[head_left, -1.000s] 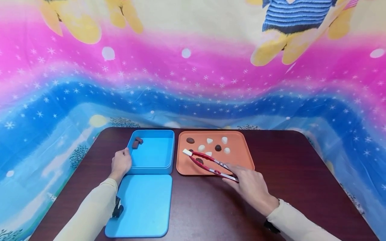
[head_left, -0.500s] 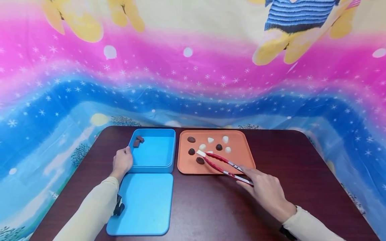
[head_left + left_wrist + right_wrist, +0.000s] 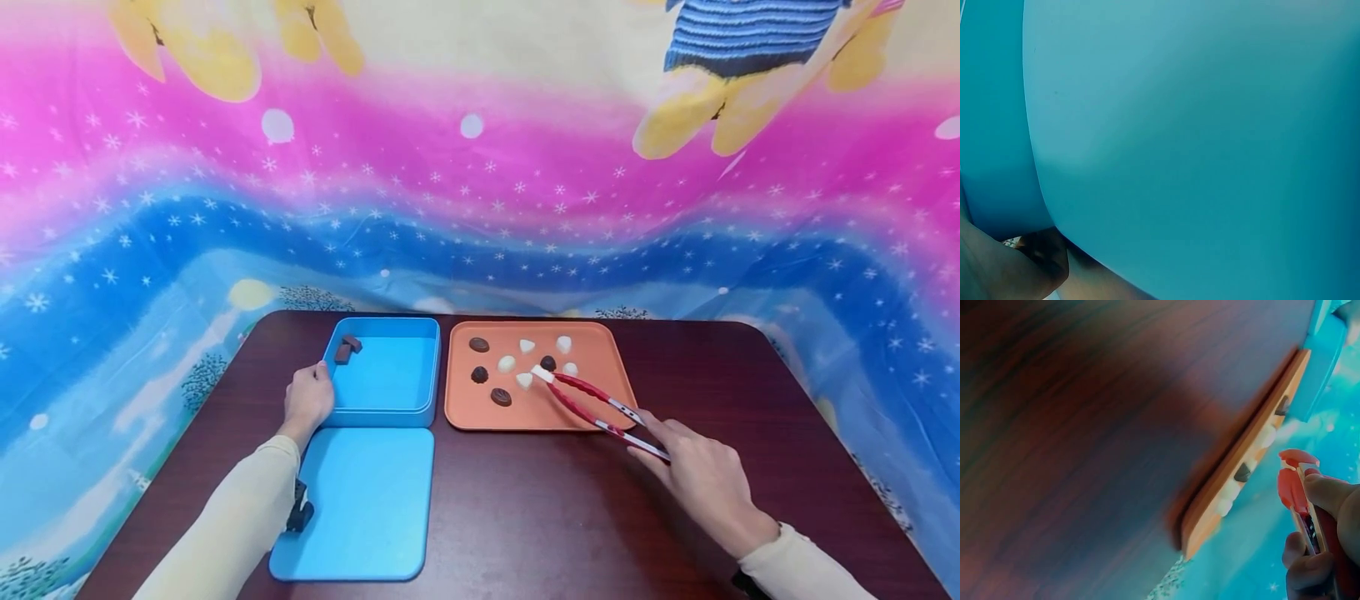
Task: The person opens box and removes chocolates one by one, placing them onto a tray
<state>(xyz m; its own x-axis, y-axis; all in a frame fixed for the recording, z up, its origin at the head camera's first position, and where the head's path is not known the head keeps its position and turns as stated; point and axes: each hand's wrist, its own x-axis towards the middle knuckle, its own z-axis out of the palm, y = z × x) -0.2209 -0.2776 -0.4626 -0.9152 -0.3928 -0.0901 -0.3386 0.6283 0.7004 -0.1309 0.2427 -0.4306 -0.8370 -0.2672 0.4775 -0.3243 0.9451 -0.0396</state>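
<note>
My right hand (image 3: 708, 483) holds a pair of red-and-silver tongs (image 3: 588, 404), their pale tips over an orange tray (image 3: 465, 417). Whether anything sits between those tips is too small to tell. On the tray lie dark chocolates, such as an oval one (image 3: 501, 397) and a round one (image 3: 479, 375), and several white pieces (image 3: 506, 363). At the left, my left hand (image 3: 309, 398) grips the near left side of a blue box (image 3: 382, 417), thumb by the rim. Two brown chocolate bars (image 3: 342, 353) rest inside its far left part. The right wrist view shows fingers (image 3: 1310, 565) around the tongs.
A flat blue lid (image 3: 356, 508) lies in front of the box, partly under my left forearm. The dark wooden table (image 3: 510, 517) extends to the right of the tray and in front of it. A printed cloth (image 3: 465, 217) hangs behind the table.
My right hand has drawn the tongs rightward over the tray, from near its left edge to around its middle, uncovering the dark pieces at left. My left hand stays at the box.
</note>
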